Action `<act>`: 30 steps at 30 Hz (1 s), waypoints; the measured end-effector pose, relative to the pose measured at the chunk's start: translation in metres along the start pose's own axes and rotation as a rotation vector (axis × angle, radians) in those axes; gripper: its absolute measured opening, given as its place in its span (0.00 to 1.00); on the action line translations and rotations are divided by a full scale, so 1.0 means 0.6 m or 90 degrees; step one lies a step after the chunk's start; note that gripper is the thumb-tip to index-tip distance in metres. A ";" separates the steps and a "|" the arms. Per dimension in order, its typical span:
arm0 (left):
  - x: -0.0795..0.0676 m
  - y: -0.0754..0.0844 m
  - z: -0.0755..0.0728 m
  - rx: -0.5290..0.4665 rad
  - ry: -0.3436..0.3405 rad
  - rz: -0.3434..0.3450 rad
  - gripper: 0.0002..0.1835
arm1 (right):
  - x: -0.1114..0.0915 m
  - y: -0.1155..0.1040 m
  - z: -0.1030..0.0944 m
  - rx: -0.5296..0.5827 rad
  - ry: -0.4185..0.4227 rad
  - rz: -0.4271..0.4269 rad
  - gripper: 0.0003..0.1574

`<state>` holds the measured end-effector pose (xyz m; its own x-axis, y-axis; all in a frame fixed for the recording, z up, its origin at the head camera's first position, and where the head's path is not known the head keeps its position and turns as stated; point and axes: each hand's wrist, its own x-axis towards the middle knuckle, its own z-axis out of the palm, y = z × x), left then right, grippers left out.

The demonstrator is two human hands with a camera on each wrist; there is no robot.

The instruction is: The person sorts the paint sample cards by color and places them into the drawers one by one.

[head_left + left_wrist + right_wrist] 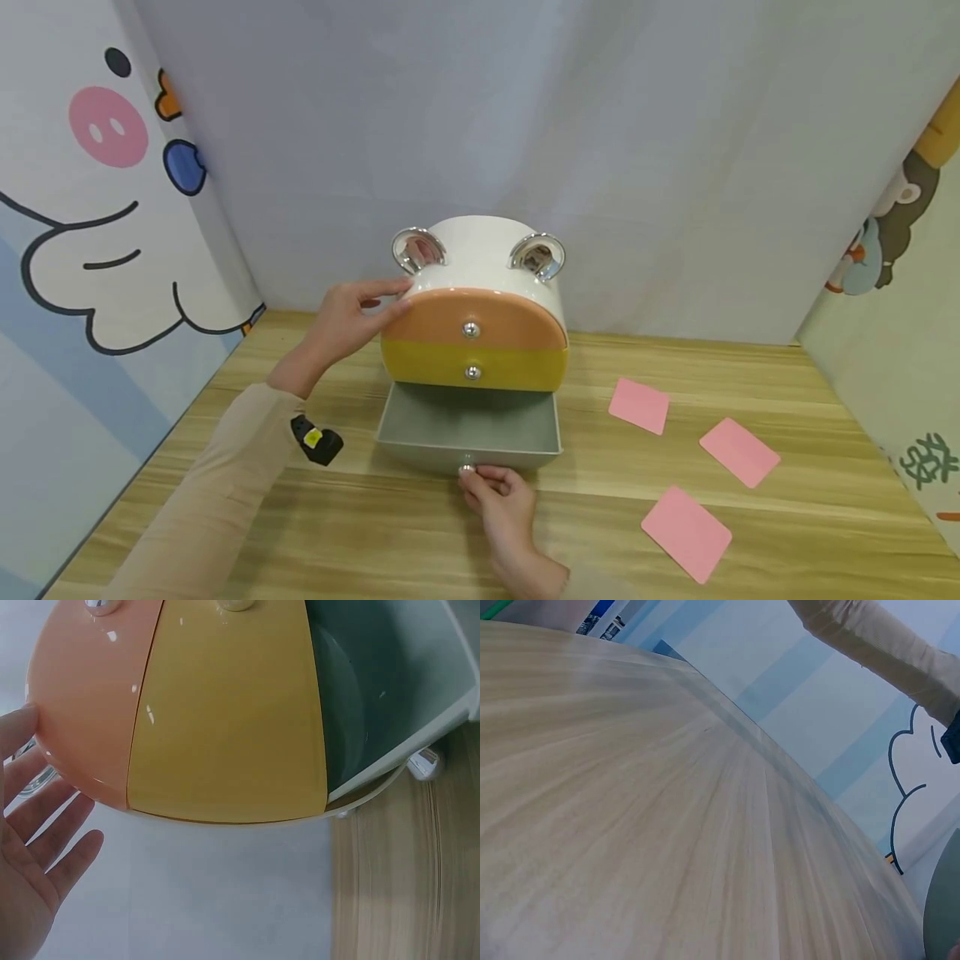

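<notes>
A small rounded drawer cabinet [480,250] stands on the table, white on top with two shiny silver ears. Its orange top drawer [427,321] and yellow middle drawer [420,362] are closed, while the grey-green bottom drawer [405,454] is pulled out and nothing shows inside it. My right hand [508,515] pinches that drawer's silver knob [467,470] between thumb and fingers. My left hand [347,321] rests against the cabinet's upper left side, beside the left ear; the left wrist view shows its fingers [66,821] extended and spread along the orange edge.
Several pink cards lie to the right, among them a card [638,406] near the cabinet, a second card [739,452] and a front card [687,533]. A black strap piece [317,440] sits at my left wrist. Cartoon-printed wall sheets flank the wooden table [337,533].
</notes>
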<state>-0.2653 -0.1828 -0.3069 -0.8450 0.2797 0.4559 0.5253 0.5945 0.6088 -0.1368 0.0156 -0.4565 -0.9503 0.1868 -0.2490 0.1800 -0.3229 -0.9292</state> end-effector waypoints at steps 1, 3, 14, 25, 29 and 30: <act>0.000 0.000 0.000 0.001 0.000 -0.001 0.18 | -0.001 0.000 -0.001 0.002 -0.001 -0.001 0.13; 0.000 0.001 0.000 0.002 -0.001 -0.001 0.18 | -0.002 0.000 -0.004 0.002 -0.004 -0.003 0.13; 0.000 0.001 -0.001 0.002 -0.001 0.001 0.18 | -0.008 -0.006 -0.016 -0.030 -0.058 0.023 0.16; -0.001 0.004 -0.002 0.000 -0.009 -0.010 0.19 | -0.001 -0.048 -0.082 -0.131 -0.158 0.060 0.22; -0.001 0.003 -0.002 -0.002 -0.009 -0.012 0.19 | 0.012 -0.072 -0.127 -0.213 -0.142 0.032 0.25; -0.001 0.003 -0.002 -0.002 -0.008 -0.011 0.19 | 0.014 -0.078 -0.139 -0.235 -0.131 0.024 0.25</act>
<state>-0.2638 -0.1831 -0.3053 -0.8552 0.2785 0.4371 0.5107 0.5965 0.6191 -0.1321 0.1097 -0.4380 -0.9654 -0.0204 -0.2601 0.2593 0.0354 -0.9652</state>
